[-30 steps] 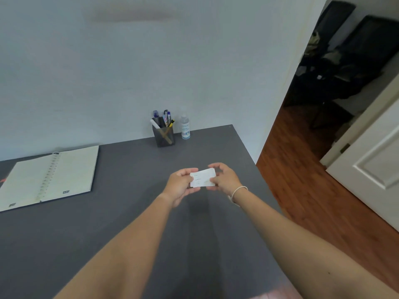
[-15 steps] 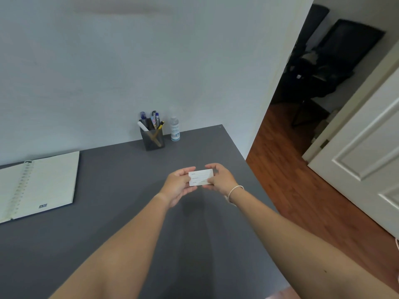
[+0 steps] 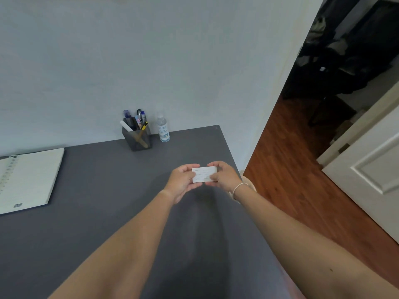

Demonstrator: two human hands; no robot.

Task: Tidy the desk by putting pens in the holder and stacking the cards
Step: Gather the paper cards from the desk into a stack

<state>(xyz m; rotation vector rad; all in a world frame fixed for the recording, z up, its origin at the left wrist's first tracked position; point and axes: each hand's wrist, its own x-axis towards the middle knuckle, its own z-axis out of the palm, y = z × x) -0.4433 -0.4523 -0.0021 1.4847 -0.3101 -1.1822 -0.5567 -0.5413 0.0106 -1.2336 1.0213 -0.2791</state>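
A small white stack of cards [image 3: 204,174] is held above the grey desk [image 3: 97,190], near its right edge. My left hand [image 3: 182,183] grips its left end and my right hand [image 3: 222,174] grips its right end, thumbs on top. A dark mesh pen holder [image 3: 138,139] stands at the back of the desk against the wall, with several pens [image 3: 138,119] sticking out of it.
A clear sanitizer bottle [image 3: 163,129] stands right of the holder. An open spiral notebook [image 3: 28,180] lies at the desk's left. Past the desk's right edge are a wooden floor [image 3: 302,190], a white door [image 3: 371,169] and a dark room beyond.
The view has shifted, so the notebook sits further left in frame. Both hands keep hold of the cards with little change in their grip.
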